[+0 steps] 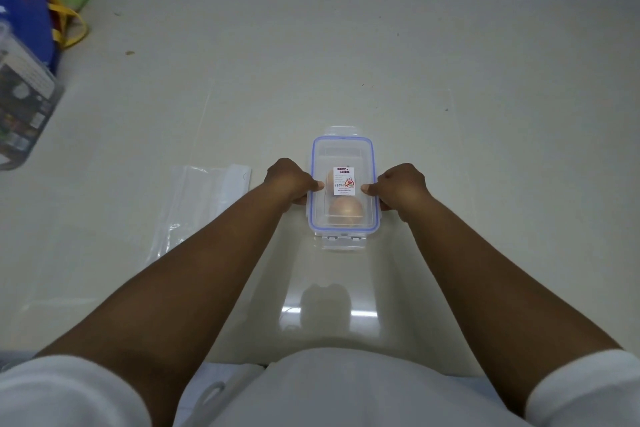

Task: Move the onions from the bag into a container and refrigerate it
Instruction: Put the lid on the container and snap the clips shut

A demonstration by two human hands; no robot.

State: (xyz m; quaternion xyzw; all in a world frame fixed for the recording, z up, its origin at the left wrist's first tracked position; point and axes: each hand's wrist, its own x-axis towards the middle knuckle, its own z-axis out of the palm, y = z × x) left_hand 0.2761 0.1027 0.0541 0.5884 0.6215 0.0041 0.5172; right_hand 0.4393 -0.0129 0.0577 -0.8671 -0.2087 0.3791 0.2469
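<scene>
around: empty clear bag (201, 208) flat on the counter (450, 114), left of the box; totes (52, 21) far left
container (343, 184): lid on, onions (345, 208) inside
grip: left hand (289, 182) and right hand (401, 185) clamp its sides

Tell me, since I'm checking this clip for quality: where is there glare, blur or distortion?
Head view: bright glare on the glossy counter nearer the person than the container, with a dark reflection beside it; the box and bags at the left edge are blurred and stretched by the wide lens; both hands, left hand and right hand, look sharp.
</scene>
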